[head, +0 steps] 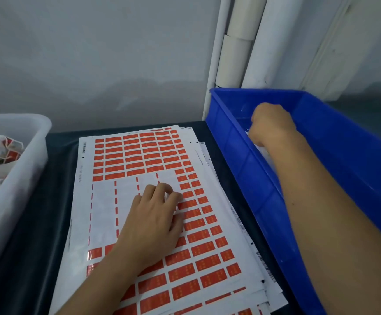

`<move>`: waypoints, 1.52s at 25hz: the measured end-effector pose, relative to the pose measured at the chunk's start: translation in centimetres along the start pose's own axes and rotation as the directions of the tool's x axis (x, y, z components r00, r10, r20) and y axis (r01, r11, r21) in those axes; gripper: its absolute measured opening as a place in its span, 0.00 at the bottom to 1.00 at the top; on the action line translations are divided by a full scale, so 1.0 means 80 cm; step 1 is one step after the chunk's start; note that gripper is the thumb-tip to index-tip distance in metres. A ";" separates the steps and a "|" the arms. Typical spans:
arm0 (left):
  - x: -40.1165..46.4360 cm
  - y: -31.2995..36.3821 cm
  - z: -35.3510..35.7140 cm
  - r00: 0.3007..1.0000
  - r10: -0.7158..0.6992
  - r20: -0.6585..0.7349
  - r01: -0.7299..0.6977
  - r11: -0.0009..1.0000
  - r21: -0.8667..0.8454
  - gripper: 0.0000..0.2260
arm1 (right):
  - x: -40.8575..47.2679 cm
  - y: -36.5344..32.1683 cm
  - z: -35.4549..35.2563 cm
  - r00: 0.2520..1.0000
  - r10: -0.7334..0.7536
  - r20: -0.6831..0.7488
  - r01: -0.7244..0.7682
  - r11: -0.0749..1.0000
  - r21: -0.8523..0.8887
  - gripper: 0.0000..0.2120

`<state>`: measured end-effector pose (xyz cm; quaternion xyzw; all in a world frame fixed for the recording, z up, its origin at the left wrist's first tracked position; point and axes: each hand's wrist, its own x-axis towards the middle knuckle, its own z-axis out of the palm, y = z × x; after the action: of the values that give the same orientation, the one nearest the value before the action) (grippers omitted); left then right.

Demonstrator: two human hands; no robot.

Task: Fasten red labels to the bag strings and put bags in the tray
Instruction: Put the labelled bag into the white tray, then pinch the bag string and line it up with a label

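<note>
left hand (155, 214) – fingers bent, tips on the label sheet (153, 155), pinching nothing I can see | right hand (272, 126) – inside the blue tray (237, 155), grip curled, cannot tell on what | white bin (14, 169) – left on the counter (55, 201)

A: Label sheets (153, 201) centre stage: paper, with a glossy film catching the light at seven o'clock, red labels (139, 153) printed flat and matt.

B: And the blue tray (237, 153) at three o'clock, that's moulded plastic, smooth, slight sheen on the wall.

A: Nine o'clock, the white bin (14, 169): translucent plastic, frosted-looking, milky finish.

B: Table (55, 178) underneath reads dark and matt, possibly a cloth cover, hard to tell.

A: Twelve o'clock, white pipes (235, 53), smooth plastic by the look. The wall (94, 53) is dull, painted, a bit smudged.
</note>
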<state>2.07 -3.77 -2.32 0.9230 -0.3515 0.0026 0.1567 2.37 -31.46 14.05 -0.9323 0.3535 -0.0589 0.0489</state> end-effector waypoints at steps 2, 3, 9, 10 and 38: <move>-0.001 -0.001 0.000 1.000 0.002 -0.004 -0.002 1.000 0.003 0.24 | 0.003 0.012 0.012 0.996 0.028 0.083 -0.029 1.000 0.011 0.03; -0.001 -0.001 0.001 1.000 0.002 -0.001 -0.002 1.000 0.007 0.24 | 0.005 0.017 0.017 0.997 0.013 0.077 -0.015 0.999 0.036 0.03; -0.001 -0.001 0.001 1.000 0.006 0.007 -0.006 1.000 0.021 0.24 | 0.011 0.027 0.024 0.998 0.048 -0.027 -0.044 0.992 0.115 0.08; -0.001 -0.002 0.001 1.000 0.008 0.006 -0.008 1.000 0.023 0.24 | 0.012 0.025 0.026 0.995 0.073 -0.067 -0.064 0.991 0.121 0.08; -0.019 -0.027 -0.054 0.882 -0.402 -0.246 0.034 0.575 -0.818 0.19 | -0.153 -0.120 0.094 0.810 -0.560 -0.173 0.505 0.516 0.692 0.03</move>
<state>2.77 0.00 0.95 0.7707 -0.1553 0.0180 0.6178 0.67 -15.80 6.94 -0.9025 -0.0020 -0.1690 0.3961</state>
